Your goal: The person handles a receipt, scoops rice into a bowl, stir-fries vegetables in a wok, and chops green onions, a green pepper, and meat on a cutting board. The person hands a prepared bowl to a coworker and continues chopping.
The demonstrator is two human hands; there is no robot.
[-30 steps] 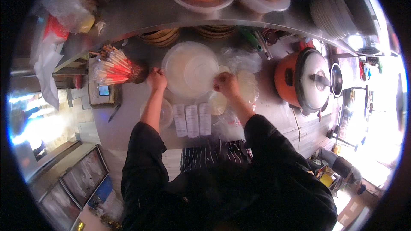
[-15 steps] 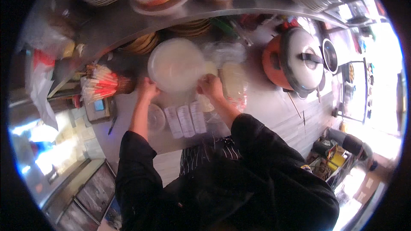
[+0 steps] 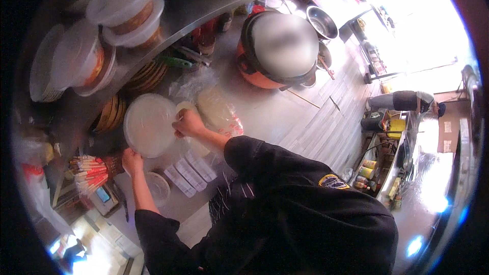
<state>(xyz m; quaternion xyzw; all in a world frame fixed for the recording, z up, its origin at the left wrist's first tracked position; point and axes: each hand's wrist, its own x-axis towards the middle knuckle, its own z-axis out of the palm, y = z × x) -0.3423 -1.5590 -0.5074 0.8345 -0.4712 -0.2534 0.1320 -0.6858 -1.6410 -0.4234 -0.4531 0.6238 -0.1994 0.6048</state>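
Both hands grip a round white lid (image 3: 149, 125) on the worktop (image 3: 285, 117): left hand (image 3: 132, 161) at its lower rim, right hand (image 3: 188, 123) closed on its right rim.

The lid (image 3: 148, 125) is a cloudy, translucent white. The cooker (image 3: 277, 53) is orange with a dark rim. The sleeves (image 3: 254, 160) are black, with a yellow-edged badge (image 3: 333, 182). The chopsticks (image 3: 89, 173) come in red and white wrappers. The counter (image 3: 305, 117) is pale grey.
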